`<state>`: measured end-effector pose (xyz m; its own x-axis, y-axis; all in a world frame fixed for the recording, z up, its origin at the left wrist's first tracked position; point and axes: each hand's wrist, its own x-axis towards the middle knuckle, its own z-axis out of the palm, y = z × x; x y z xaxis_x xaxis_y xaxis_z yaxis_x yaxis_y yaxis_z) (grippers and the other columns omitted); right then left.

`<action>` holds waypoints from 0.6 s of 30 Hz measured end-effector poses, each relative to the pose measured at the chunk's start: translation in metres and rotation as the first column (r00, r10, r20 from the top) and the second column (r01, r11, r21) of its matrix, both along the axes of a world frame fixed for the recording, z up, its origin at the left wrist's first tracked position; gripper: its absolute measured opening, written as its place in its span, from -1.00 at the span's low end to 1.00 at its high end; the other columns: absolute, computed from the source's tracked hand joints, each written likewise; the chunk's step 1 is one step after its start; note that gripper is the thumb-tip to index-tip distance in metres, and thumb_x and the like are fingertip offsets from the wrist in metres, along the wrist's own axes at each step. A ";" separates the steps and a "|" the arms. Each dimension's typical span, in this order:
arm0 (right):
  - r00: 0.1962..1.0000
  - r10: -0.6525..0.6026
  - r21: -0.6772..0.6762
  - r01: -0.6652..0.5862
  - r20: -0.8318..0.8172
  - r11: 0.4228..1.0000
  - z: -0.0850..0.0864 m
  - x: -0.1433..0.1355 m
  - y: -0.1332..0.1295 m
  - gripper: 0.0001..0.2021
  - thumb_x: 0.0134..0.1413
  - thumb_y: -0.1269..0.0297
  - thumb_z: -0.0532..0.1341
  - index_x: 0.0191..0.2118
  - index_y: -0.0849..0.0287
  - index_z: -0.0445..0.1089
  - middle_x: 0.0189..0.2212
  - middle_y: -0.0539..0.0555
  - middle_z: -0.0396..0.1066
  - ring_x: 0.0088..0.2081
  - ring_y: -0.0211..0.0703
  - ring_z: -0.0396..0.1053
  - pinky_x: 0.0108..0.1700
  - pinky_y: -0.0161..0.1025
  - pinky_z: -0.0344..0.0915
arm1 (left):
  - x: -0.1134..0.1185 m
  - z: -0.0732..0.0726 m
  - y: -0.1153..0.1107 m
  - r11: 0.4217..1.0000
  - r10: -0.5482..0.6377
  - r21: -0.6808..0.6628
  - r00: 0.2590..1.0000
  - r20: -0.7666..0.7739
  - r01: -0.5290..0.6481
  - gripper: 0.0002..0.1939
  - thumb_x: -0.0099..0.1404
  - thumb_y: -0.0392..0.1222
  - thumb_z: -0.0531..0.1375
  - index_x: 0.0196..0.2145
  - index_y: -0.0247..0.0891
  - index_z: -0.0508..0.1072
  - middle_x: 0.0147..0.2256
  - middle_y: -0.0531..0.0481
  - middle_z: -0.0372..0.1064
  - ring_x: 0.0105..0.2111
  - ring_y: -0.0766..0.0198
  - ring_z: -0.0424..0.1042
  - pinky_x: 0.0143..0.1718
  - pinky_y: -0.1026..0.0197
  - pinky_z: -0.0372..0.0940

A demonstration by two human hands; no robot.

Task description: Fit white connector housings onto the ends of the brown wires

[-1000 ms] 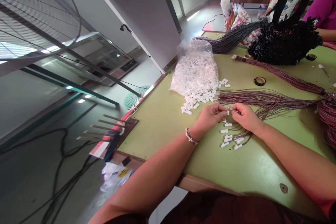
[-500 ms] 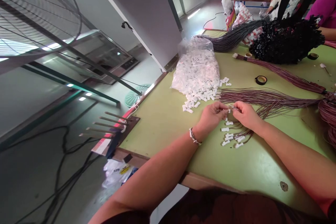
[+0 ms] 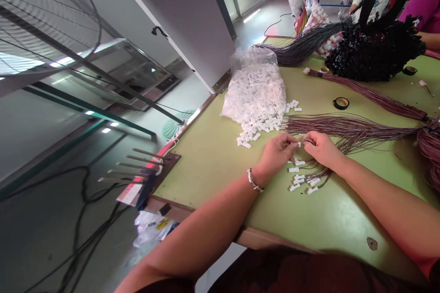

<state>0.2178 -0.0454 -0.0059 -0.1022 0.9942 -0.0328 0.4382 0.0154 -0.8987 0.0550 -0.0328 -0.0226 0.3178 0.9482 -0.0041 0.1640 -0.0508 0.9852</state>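
My left hand (image 3: 279,150) pinches a small white connector (image 3: 297,144) over the green table. Close by on its right, my right hand (image 3: 320,147) has its fingers closed on thin brown wires (image 3: 309,139). Several brown wires with white connectors (image 3: 313,181) on their ends lie just below the hands. Beyond my fingers a bundle of loose brown wires (image 3: 347,126) stretches to the right. A plastic bag of white connectors (image 3: 256,84) lies behind my left hand, with loose ones spilled in front of it.
A roll of black tape (image 3: 341,103), a second brown bundle (image 3: 371,93), a black heap (image 3: 374,50) and dark wires (image 3: 302,50) lie farther back. Metal pegs (image 3: 137,165) stick out at the table's left corner. Behind the table, a person in magenta (image 3: 424,2) is partly visible.
My left hand's white connector now shows more clearly at its fingertips, by the wire ends. Both hands stay close together, and the view has shifted slightly.
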 end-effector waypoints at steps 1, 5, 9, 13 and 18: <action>1.000 0.001 -0.006 -0.001 -0.003 1.000 0.001 0.000 0.000 -0.89 -0.16 0.26 0.08 -0.52 0.18 0.23 -0.64 -0.10 0.13 -0.56 -0.33 0.03 -0.50 -0.34 0.02 | 0.000 0.001 0.001 0.998 -0.019 -0.052 0.999 0.031 0.020 -0.88 0.14 -0.20 0.21 -0.42 -0.28 0.33 -0.62 0.15 0.23 -0.70 0.43 0.29 -0.68 0.36 0.22; 1.000 0.014 -0.029 -0.015 -0.024 0.999 0.002 0.000 0.000 -0.89 -0.16 0.26 0.08 -0.52 0.18 0.22 -0.63 -0.09 0.13 -0.56 -0.34 0.02 -0.51 -0.35 0.01 | -0.002 0.003 0.002 0.993 -0.040 -0.106 0.995 0.088 0.049 -0.85 0.13 -0.18 0.22 -0.42 -0.28 0.31 -0.65 0.18 0.20 -0.73 0.44 0.26 -0.70 0.36 0.23; 0.996 0.026 -0.061 -0.031 -0.080 0.998 0.000 0.001 0.002 -0.88 -0.15 0.26 0.08 -0.50 0.19 0.25 -0.61 -0.08 0.17 -0.56 -0.34 0.03 -0.52 -0.35 0.02 | -0.001 -0.001 0.001 1.000 -0.011 -0.017 0.999 0.040 0.012 -0.88 0.15 -0.21 0.21 -0.42 -0.28 0.32 -0.62 0.16 0.24 -0.71 0.45 0.29 -0.68 0.37 0.24; 0.997 0.008 -0.045 -0.011 -0.072 0.999 -0.002 -0.001 0.004 -0.87 -0.16 0.24 0.09 -0.53 0.18 0.22 -0.64 -0.10 0.13 -0.57 -0.35 0.02 -0.53 -0.36 0.02 | 0.004 -0.004 0.001 0.999 0.007 0.039 1.000 -0.004 -0.007 -0.91 0.15 -0.24 0.19 -0.43 -0.27 0.33 -0.67 0.18 0.21 -0.72 0.44 0.27 -0.70 0.38 0.21; 0.999 -0.020 -0.006 0.019 -0.026 1.000 -0.003 -0.002 0.003 -0.88 -0.16 0.24 0.08 -0.55 0.17 0.20 -0.66 -0.11 0.08 -0.58 -0.35 0.00 -0.54 -0.35 -0.01 | 0.009 0.000 0.001 0.999 0.026 -0.048 0.999 0.029 -0.025 -0.88 0.13 -0.24 0.21 -0.46 -0.28 0.31 -0.69 0.18 0.19 -0.75 0.46 0.22 -0.73 0.39 0.16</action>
